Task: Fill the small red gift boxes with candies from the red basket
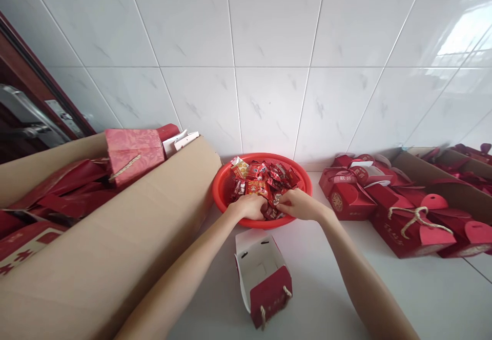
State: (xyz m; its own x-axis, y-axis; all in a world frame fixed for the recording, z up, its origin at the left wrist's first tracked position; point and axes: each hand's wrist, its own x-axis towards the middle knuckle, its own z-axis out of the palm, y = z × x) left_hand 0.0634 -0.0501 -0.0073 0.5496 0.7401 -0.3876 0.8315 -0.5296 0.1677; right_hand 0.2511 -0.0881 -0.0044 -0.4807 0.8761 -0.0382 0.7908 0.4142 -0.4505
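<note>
A red plastic basket with perforated sides holds a heap of wrapped candies, mostly red, with a yellowish packet among them. My left hand reaches over the near rim, its fingers curled down among the candies. What those fingertips hold is hidden. From the right, my right hand reaches in, thumb and fingers closed at a candy with a dark red wrapper. Just below the basket stands an open red gift box with a white inside and rope handle ends; no candy shows in it.
At left, a big cardboard carton holds red gift boxes and bags. Closed red gift boxes stand at right, some with rope bows, beside another carton. A tiled wall rises behind; a door handle is far left.
</note>
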